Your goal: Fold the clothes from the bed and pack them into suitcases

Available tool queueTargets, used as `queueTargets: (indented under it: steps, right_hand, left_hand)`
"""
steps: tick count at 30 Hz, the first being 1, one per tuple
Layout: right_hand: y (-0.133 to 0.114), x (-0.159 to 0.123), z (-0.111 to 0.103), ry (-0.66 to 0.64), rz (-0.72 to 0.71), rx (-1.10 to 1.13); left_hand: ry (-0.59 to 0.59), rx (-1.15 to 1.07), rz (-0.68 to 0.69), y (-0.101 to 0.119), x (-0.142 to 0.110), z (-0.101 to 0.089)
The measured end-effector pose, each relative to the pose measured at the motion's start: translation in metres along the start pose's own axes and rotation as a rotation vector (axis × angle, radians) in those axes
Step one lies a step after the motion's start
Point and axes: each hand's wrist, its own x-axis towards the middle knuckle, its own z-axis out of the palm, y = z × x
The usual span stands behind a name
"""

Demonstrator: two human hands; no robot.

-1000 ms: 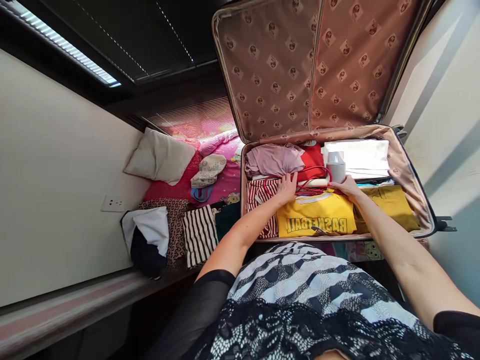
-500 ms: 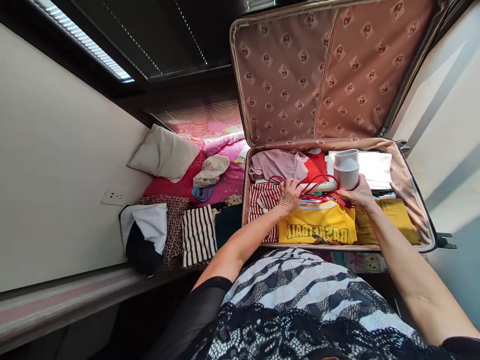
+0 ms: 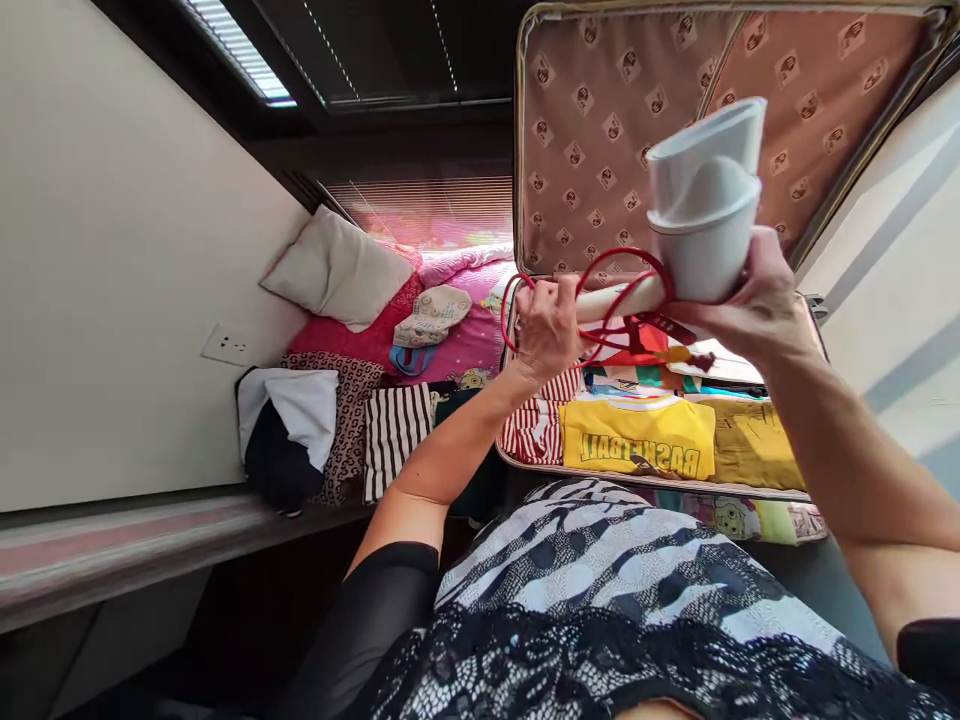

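Note:
Raised above the suitcase is a white appliance (image 3: 701, 235) with a cup-shaped body, a clear upper section and a long pale handle; its exact kind I cannot tell. My right hand (image 3: 757, 305) is wrapped round the lower side of the cup-shaped body. At the handle's far end, my left hand (image 3: 549, 325) is closed on it. A red cord (image 3: 615, 255) loops round the handle and over my left hand. Below lie a folded yellow basketball shirt (image 3: 637, 437), red-and-white striped cloth (image 3: 531, 430) and mustard clothing (image 3: 757, 440) in the open suitcase (image 3: 585, 190).
On the left, a pillow (image 3: 341, 270), a pale cap-like item (image 3: 433, 315) and pink bedding (image 3: 469, 345) lie by the blinds. Nearer are black-and-white striped cloth (image 3: 397, 435) and a white-and-dark garment (image 3: 292, 430). Walls flank both sides.
Both hands have lifted the white appliance and its red cord up from the suitcase, toward me. The body now tilts, and the view has shifted slightly.

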Motion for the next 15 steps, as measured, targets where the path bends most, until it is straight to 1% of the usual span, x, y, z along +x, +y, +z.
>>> queueTargets:
  steps: [1,3,6,9,12,14,15]
  right_hand:
    - [-0.013,0.017,0.015,0.043,-0.005,-0.018]
    - [-0.036,0.048,0.048,0.032,-0.039,-0.032]
    - [-0.063,0.089,0.098,-0.102,-0.148,-0.029]
    - [-0.083,0.125,0.15,-0.23,-0.262,-0.034]
    - [-0.091,0.149,0.197,-0.292,-0.317,-0.077]
    - [-0.084,0.15,0.216,-0.295,-0.323,-0.081]
    - [-0.077,0.146,0.221,-0.294,-0.326,-0.059]
  left_hand:
    - [0.038,0.013,-0.039,-0.01,0.001,-0.005]
    - [0.111,0.046,-0.122,-0.033,0.0,-0.014]
    - [0.21,0.099,-0.246,-0.076,-0.011,-0.033]
    - [0.262,0.138,-0.351,-0.126,-0.023,-0.054]
    - [0.295,0.137,-0.439,-0.18,-0.035,-0.063]
    - [0.32,0.116,-0.515,-0.213,-0.044,-0.059]
    - [0.317,0.106,-0.56,-0.227,-0.049,-0.054]
